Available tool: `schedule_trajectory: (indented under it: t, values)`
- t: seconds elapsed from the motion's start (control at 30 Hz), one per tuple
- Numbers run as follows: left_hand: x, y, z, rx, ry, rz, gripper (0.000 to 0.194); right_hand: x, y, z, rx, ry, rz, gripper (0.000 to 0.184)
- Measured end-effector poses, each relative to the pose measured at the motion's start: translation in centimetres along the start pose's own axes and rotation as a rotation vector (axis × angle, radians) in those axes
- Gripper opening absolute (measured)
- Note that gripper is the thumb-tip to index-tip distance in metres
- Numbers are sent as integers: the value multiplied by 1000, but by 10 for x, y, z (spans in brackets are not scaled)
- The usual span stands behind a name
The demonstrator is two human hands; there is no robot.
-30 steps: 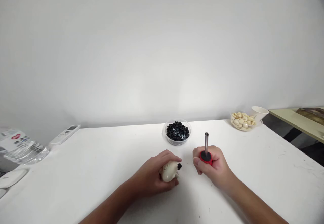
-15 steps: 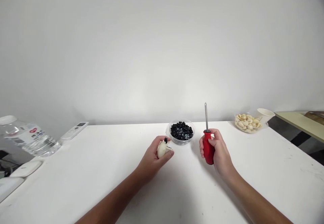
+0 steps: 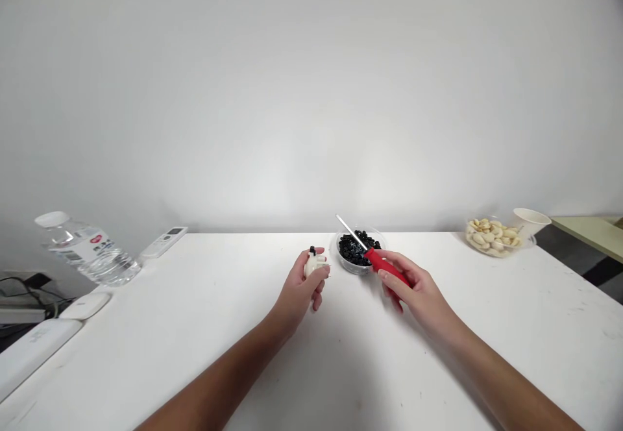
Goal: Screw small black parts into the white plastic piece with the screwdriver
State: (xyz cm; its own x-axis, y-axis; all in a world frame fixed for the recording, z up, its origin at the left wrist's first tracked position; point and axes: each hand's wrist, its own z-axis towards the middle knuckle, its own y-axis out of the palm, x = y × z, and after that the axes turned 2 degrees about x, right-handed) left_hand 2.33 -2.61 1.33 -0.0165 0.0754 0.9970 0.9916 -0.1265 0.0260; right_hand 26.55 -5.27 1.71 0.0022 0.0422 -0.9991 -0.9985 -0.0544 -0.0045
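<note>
Well, a clear plastic water bottle (image 3: 87,252) is seen lying on the white table (image 3: 195,307), with a white remote control (image 3: 164,241) near it. A small white object (image 3: 314,265), topped by a dark piece, is clasped in the left hand (image 3: 296,288); it looks light and smooth, so it would be best pinched by its body. Just beyond lies a clear bowl (image 3: 357,271) of black pieces. A red-handled screwdriver (image 3: 384,267) is firmly gripped by the right hand (image 3: 421,295), tilted with its steel shaft over the bowl; it looks stiff and is best held by the handle. Further right, a bowl of pale nuts (image 3: 487,254) is set beside a white paper cup (image 3: 530,221).
</note>
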Motion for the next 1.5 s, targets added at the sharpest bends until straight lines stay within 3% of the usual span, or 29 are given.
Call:
schedule_trajectory:
  t: [0.2,0.4,0.83,1.5]
  values:
    - [-4,-3,4,-7,-20,-151,38,4,-5,2,-90,28,-144,47]
    - [-4,-10,6,2,70,-153,33,6,-7,3,-161,61,-203,46]
    - [-12,-10,6,-62,85,-119,33,3,-9,4,-136,55,-243,48]
    - [-12,-10,11,-52,44,-131,29,2,-9,5,-119,67,-273,47]
